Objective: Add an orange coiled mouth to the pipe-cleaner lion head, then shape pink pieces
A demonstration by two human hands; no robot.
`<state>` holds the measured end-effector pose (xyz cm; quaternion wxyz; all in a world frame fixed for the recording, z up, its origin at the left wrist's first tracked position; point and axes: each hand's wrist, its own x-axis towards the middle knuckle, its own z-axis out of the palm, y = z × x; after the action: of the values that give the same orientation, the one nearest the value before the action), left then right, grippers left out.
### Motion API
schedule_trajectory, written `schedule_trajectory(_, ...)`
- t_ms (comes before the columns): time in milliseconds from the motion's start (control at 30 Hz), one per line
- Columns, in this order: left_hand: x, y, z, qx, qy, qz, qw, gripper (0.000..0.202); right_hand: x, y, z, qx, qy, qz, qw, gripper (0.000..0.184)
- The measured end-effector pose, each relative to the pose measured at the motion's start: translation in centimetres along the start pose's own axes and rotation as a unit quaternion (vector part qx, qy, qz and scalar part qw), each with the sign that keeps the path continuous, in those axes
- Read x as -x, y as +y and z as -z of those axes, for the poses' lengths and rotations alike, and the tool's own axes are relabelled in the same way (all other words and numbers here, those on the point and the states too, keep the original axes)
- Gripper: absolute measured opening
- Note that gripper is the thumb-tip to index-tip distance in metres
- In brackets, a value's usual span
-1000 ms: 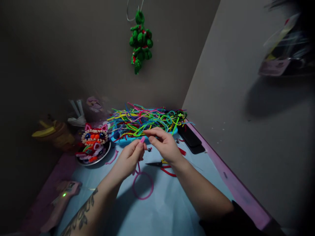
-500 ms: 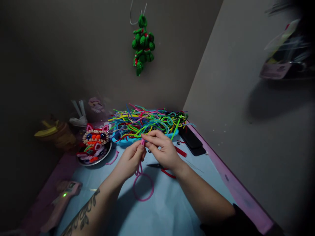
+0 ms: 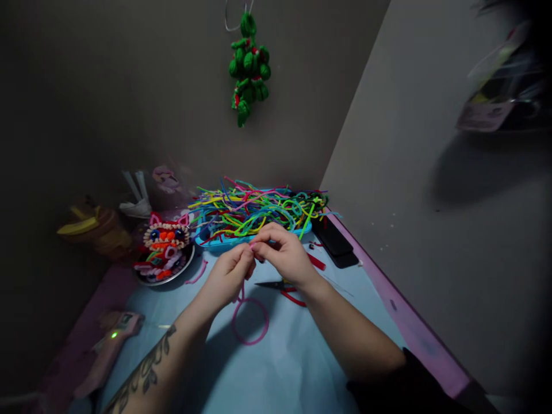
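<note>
My left hand (image 3: 230,270) is closed on a pink pipe cleaner (image 3: 242,293), holding it upright above the table. The lower part of the pipe cleaner forms a round loop (image 3: 267,323) that hangs below the fingers. At its top end my right hand (image 3: 284,253) pinches with thumb and forefinger, touching the left fingertips. Most of the gripped part is hidden by the fingers. Below the right hand lie scissors (image 3: 269,285) with red handles, partly covered by the wrist.
Behind the hands a blue tray (image 3: 222,247) overflows with colourful pipe cleaners (image 3: 259,210). Left stand a bowl (image 3: 166,280) with a red fuzzy figure (image 3: 166,236) and a pink glue gun (image 3: 107,353). A black phone (image 3: 336,244) lies right. Green ornament (image 3: 249,66) hangs above.
My right fingers have closed in on the pipe cleaner's top end, right by my left fingertips, so less pink shows between the hands. The view has shifted slightly.
</note>
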<state>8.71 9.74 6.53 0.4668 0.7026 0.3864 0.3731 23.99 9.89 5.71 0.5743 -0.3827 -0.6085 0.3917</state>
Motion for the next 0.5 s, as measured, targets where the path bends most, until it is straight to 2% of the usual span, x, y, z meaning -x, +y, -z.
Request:
schedule_trajectory(100, 0.08, 0.17, 0.18, -0.003, -0.014, -0.001, 1.000, 0.051, -0.10, -0.07, 0.16, -0.003, -0.007, -0.001, 1.000, 0.017)
schedule_trajectory(333, 0.24, 0.13, 0.80, -0.007, -0.054, 0.019, 0.998, 0.052, -0.03, 0.01, 0.42, -0.011, -0.033, -0.013, 0.999, 0.015)
schedule_trajectory(433, 0.19, -0.22, 0.64, 0.026, -0.056, 0.024, 0.998, 0.047, 0.04, 0.39, 0.22, -0.051, -0.039, -0.021, 0.998, 0.012)
schedule_trajectory(500, 0.17, -0.46, 0.45, 0.058, -0.053, 0.025, 0.997, 0.044, 0.10, 0.56, 0.06, -0.052, -0.019, -0.015, 0.998, 0.012)
